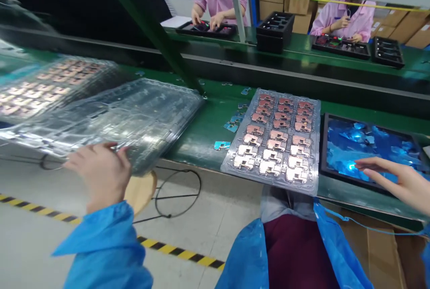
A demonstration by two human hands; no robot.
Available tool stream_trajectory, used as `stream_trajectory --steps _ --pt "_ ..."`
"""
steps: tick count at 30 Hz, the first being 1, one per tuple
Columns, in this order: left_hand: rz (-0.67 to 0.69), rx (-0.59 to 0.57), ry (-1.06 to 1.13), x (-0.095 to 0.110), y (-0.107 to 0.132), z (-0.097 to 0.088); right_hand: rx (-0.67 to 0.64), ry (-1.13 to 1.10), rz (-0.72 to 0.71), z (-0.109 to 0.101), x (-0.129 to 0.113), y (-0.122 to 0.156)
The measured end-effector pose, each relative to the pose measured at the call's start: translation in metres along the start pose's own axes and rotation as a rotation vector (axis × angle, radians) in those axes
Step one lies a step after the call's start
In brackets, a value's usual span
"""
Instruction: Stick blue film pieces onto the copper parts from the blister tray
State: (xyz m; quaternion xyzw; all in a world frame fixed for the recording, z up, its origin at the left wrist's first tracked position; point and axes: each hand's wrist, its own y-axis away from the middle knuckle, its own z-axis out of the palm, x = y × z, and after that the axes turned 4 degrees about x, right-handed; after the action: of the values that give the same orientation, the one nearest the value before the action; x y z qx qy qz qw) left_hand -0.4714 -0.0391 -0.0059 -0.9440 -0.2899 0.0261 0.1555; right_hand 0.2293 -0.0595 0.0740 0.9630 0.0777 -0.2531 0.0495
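My left hand (102,172), slightly smeared by motion, is at the near edge of a stack of clear plastic trays (157,105). Its fingers are apart and loosely bent; whether they touch the plastic I cannot tell. On the right, my right hand (399,179) has its fingers stretched out over a black-rimmed tray (323,145) with crumpled blue film pieces (342,163) in it, and nothing shows in its grasp. Between my hands lies a clear tray (231,163) bearing rows of shiny copper-coloured metal parts (277,141).
Loose blue-filmed pieces (221,145) lie on the green bench (191,145). Another tray of metal parts (47,83) is at far left. A green post (151,29) slants upward. Across the bench, two people in pink work beside black trays (275,31). A wooden stool (143,190) stands below.
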Motion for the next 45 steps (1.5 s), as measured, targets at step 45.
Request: stream_trajectory --steps 45 --pt "0.124 -0.204 0.324 0.196 0.133 0.0 0.451 -0.282 -0.001 0.173 -0.052 -0.049"
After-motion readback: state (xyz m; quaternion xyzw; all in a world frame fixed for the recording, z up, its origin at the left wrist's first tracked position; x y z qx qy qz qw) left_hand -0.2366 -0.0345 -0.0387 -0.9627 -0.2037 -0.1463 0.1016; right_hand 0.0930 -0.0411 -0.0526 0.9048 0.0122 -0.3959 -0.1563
